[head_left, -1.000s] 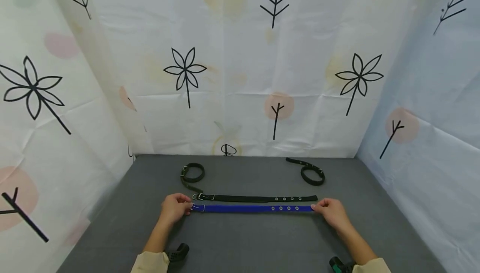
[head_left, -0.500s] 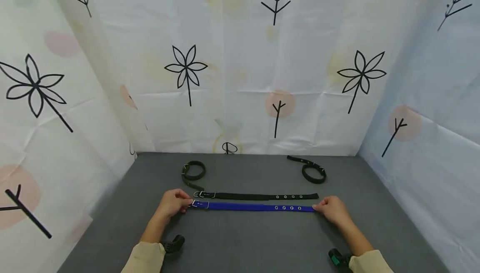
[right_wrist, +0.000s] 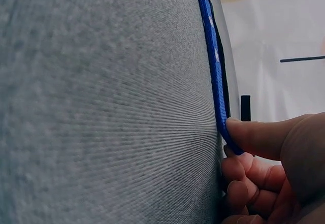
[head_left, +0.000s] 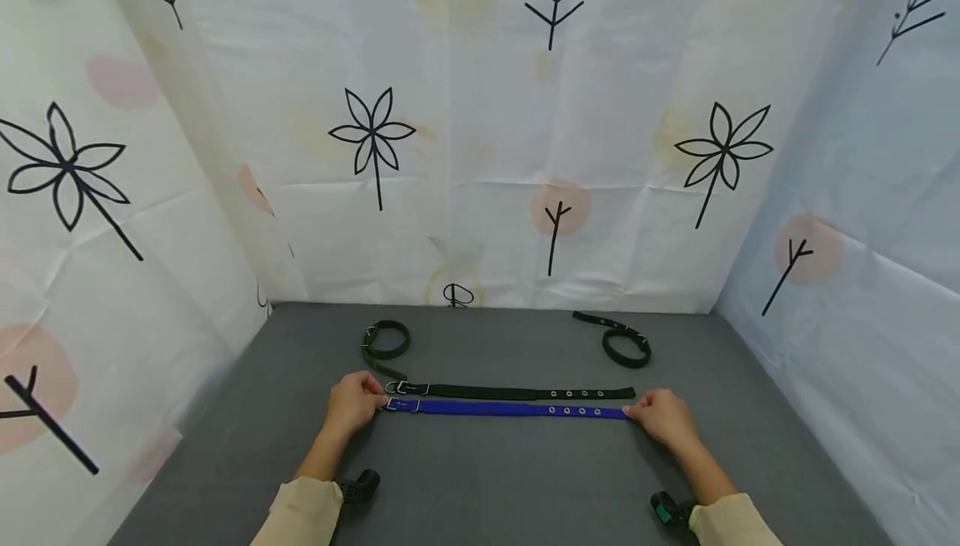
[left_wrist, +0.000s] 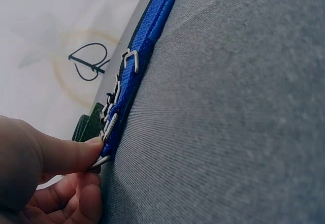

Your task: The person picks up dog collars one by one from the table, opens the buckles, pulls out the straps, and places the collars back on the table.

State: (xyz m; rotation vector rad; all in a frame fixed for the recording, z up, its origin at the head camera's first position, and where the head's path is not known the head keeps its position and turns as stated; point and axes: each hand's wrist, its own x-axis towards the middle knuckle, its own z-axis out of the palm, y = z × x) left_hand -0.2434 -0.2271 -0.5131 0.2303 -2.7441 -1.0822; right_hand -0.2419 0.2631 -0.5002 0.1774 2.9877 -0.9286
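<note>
A blue collar (head_left: 480, 408) with metal eyelets lies stretched straight across the table in the head view. At its buckle end my left hand (head_left: 354, 406) pinches the metal ring between thumb and fingers; the left wrist view shows the ring (left_wrist: 100, 161) beside the buckle (left_wrist: 110, 127). My right hand (head_left: 663, 418) pinches the plain tip, which bends up slightly by the thumb (right_wrist: 254, 138) in the right wrist view. Just behind and nearly parallel lies a black collar (head_left: 487, 393), its buckle on the left and its eyelets on the right.
Farther back, a dark green collar (head_left: 386, 353) lies coiled on the left and a black collar (head_left: 626, 349) on the right. Patterned white cloth (head_left: 480, 146) walls the grey table (head_left: 510, 479) at the back and sides.
The blue collar's buckle end has shifted slightly back towards the black collar, with my left hand moving along. My right hand keeps its pinch on the tip almost in place.
</note>
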